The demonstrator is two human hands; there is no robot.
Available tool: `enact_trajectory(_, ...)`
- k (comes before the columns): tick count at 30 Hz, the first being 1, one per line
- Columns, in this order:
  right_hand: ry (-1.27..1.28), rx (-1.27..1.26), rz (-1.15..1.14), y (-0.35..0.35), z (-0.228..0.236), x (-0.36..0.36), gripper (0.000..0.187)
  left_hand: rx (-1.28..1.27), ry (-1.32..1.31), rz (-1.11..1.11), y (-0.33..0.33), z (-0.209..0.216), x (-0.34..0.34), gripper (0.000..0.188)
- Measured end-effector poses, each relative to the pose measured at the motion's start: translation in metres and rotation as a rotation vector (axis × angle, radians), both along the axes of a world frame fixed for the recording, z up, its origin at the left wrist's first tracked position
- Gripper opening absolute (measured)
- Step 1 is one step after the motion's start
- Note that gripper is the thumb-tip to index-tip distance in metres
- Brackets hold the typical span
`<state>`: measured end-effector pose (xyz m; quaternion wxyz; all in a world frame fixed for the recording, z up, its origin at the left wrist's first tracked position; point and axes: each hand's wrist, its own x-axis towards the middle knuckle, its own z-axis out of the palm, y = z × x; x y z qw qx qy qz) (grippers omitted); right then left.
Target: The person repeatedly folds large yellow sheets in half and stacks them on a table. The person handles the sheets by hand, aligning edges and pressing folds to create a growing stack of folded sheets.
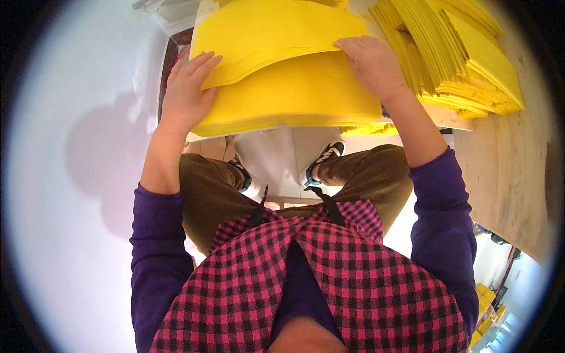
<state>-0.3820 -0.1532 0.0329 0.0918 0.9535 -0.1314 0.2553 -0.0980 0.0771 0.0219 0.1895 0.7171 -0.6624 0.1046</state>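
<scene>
A stack of yellow, fabric-like sheets (288, 88) lies on the table in front of me. Its upper layers (276, 29) are lifted slightly along the near edge, leaving a curved gap above the lower ones. At the left corner of these upper layers is my left hand (189, 88), fingers stretched onto the yellow surface and thumb apart, lower down. My right hand (374, 67) has its fingers bent together at the right corner of the upper layers, pinching their edge. The thumb of that hand is hidden.
More yellow folded pieces (424, 47) are piled at the right on a wooden tabletop (494, 159). A white wall (76, 176) rises close on my left. My legs and shoes (323, 159) are below the near table edge. Further yellow items (485, 306) show at the lower right.
</scene>
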Motion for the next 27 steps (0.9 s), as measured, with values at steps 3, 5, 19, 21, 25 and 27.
enact_trajectory(3,-0.037,-0.004,0.001,0.005,0.001,-0.001,0.022,0.014,-0.007,-0.001,0.0,-0.002,0.002,0.05)
enact_trajectory(5,-0.012,0.025,-0.041,0.011,-0.004,-0.003,0.023,0.029,-0.015,-0.007,0.001,-0.003,0.005,0.05)
enact_trajectory(19,-0.071,0.149,-0.047,0.037,-0.037,-0.021,0.024,0.043,-0.143,-0.107,0.019,-0.005,0.004,0.035)
enact_trajectory(21,-0.081,0.137,-0.048,0.04,-0.039,-0.022,0.025,0.053,-0.133,-0.1,0.024,-0.008,0.002,0.035)
enact_trajectory(25,-0.108,0.144,-0.044,0.051,-0.039,-0.027,0.025,0.029,-0.115,-0.09,0.033,-0.013,-0.004,0.035)
enact_trajectory(27,-0.115,0.153,-0.051,0.054,-0.037,-0.026,0.024,0.019,-0.1,-0.093,0.036,-0.014,-0.004,0.035)
